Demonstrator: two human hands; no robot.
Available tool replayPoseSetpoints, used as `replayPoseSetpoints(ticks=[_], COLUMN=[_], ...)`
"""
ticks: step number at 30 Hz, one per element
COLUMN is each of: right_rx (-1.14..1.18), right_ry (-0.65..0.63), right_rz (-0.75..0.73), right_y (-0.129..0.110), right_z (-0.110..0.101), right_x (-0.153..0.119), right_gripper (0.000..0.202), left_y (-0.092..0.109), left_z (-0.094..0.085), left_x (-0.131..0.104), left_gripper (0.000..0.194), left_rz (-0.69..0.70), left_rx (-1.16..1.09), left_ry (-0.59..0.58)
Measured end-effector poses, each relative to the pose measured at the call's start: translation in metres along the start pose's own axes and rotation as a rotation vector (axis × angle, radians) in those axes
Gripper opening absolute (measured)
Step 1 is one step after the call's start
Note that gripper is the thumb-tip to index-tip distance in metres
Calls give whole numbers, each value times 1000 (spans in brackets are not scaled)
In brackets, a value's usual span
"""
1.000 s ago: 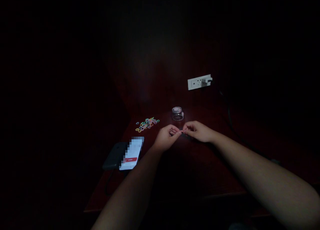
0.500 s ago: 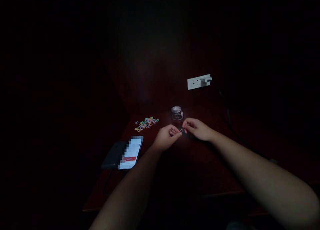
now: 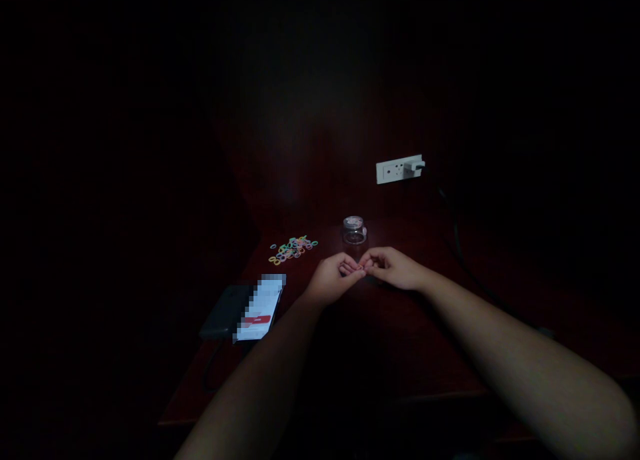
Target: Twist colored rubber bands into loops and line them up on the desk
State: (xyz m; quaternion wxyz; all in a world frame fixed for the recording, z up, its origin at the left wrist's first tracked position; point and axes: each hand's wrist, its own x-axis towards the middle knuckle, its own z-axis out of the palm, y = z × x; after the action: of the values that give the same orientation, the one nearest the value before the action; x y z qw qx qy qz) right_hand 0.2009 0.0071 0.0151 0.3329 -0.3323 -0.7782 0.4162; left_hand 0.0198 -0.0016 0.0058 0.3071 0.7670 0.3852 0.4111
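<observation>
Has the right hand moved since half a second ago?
Yes: judged against the clear jar, the right hand has shifted slightly toward the wearer, its fingertips leftward.

Bands multicol. (yel., grn., pink); table dk. red; socket plate wht.; phone button red.

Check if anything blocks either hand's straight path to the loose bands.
Left hand: nothing visible between it and the loose bands. Right hand: yes, the left hand sits across its direct line, both at the small band. Jar stands beyond the hands, phone nearer the wearer; both off those lines.
</observation>
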Motion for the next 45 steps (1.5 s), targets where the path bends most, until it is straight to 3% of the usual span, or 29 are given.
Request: replayPoseSetpoints(ticks=[11,31,45], right_rx=[60,-82,-103], right_ry=[-42,53,76], right_rz=[-1,-31,-50], right_y=[8,7,2], right_z=[1,-1,-1], right_x=[1,2,1], right_gripper=[32,32,29], left_y=[2,2,-2], left_z=[0,0,-2], left_x=[-1,0,2], left_gripper=[21,27,18], left_rz=[31,50,41], left_rx=[-26,-58,26], left_ry=[-18,-12,39])
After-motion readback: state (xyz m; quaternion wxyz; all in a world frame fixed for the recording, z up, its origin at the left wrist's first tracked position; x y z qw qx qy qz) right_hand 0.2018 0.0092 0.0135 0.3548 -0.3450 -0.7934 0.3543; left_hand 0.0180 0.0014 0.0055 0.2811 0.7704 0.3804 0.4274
